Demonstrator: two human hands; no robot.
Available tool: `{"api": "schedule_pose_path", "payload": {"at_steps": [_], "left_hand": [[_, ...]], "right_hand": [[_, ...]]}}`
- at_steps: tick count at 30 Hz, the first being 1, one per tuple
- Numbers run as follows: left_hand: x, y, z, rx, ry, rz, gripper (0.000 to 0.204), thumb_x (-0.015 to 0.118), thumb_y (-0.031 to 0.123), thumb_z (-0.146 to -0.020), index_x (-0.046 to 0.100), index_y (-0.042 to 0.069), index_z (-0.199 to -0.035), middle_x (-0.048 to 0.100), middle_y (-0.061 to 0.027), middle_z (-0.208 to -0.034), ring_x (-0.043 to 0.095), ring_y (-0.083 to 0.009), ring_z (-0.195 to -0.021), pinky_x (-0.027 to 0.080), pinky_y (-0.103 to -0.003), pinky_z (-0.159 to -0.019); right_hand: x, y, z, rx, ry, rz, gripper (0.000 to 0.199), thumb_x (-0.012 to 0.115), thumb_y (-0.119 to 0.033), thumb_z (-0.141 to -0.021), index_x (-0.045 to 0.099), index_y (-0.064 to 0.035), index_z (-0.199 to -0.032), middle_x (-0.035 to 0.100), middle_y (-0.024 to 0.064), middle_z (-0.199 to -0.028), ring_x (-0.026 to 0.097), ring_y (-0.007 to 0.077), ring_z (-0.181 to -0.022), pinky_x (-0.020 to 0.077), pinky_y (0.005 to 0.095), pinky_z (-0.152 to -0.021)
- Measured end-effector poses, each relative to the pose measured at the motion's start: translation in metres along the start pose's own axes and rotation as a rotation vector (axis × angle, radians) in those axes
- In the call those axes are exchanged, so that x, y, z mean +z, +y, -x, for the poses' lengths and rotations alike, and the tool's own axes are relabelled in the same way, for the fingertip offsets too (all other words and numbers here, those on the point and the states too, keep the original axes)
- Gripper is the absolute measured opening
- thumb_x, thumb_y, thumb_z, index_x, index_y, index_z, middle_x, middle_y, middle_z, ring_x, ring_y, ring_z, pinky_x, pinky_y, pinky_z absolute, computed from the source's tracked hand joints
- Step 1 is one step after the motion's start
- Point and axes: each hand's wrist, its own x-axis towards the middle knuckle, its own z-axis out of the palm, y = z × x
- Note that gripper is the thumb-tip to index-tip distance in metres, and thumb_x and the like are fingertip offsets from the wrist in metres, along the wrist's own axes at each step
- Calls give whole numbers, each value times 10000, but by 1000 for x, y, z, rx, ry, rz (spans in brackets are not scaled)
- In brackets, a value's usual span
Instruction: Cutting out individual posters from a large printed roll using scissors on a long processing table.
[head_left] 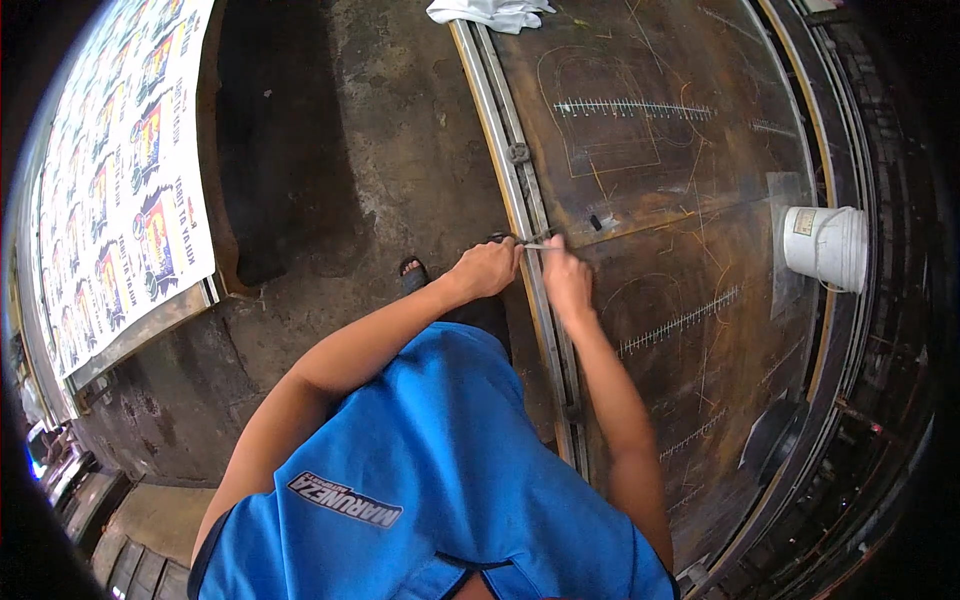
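Over the metal rail along the left edge of the worktop, the left hand curls closed on one end of a thin pale strip; the blurred right hand bends its fingers by the other end, its hold unclear; this looks like close two-handed work, seemingly calling for a steady left grip.

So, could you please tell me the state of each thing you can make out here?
Left hand: closed on a thin pale strip
Right hand: curled at the strip's other end; blurred, grip unclear
Thin pale strip: spanning between the hands
White cloth: crumpled
Printed sheet: spread out
White bucket: seemingly upright, contents hidden
Brown tabletop: scratched, marked with lines
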Motion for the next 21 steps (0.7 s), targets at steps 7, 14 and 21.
{"api": "schedule_pose_path", "payload": {"at_steps": [7, 14, 21], "left_hand": [[-1, -2, 0, -51, -26, 15, 415, 363, 318, -1035, 557, -46, -987, 662, -300, -820, 651, -497, -793, 517, -584, -743], [-7, 0, 0, -61, -70, 78, 386, 374, 310, -1033, 541, -36, -1004, 645, -328, -852, 627, -517, -829, 495, -597, -759], [-6, -5, -3, -2, -36, 52, 401, 377, 301, -1033, 544, -64, -1034, 652, -325, -827, 640, -511, -789, 511, -586, -745]], "right_hand": [[-35, 12, -26, 63, 50, 45, 241, 412, -265, -1039, 502, -52, -970, 659, 233, -716, 649, 448, -650, 506, 561, -560], [-10, -18, 4, -33, 2, -78, 217, 413, -257, -1024, 500, -60, -1051, 673, 237, -744, 661, 450, -677, 515, 567, -606], [-29, 25, -36, 84, 30, 83, 246, 417, -285, -1040, 487, -58, -975, 641, 247, -696, 629, 467, -647, 486, 563, -563]]}}
